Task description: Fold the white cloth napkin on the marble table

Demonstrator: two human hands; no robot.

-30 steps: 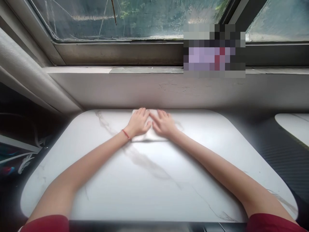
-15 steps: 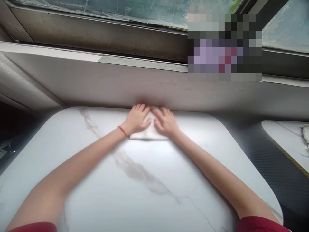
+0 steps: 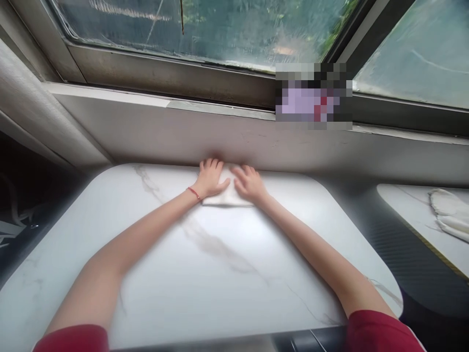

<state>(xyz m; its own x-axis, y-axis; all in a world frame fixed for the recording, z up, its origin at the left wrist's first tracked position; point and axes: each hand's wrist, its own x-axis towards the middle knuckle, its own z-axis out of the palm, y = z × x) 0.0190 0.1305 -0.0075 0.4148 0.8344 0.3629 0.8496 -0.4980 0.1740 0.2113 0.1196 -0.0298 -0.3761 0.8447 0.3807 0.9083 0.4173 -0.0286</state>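
Note:
A folded white cloth (image 3: 227, 197) lies flat at the far edge of the white marble-patterned table (image 3: 234, 313). My left hand (image 3: 211, 177) rests on the cloth's left side, palm down, fingers spread and pointing at the wall. On its right side my right hand (image 3: 251, 183) presses flat, fingers apart and angled inward. Neither hand is wrapped round anything. Between the two thumbs a strip of cloth shows; the part under the palms is hidden. A thin red bracelet (image 3: 194, 193) circles my left wrist.
Beyond the table stands a pale wall (image 3: 154, 132) below a window (image 3: 205, 34) with a metal frame. To the right, past a dark ribbed seat (image 3: 392, 234), another marble-patterned table (image 3: 406, 200) bears white fabric items (image 3: 452, 210). A blurred-out patch covers part of the sill.
The camera view has shifted, showing more window and more of the right table. Both hands stay flat on the cloth at the far edge, with little visible movement.

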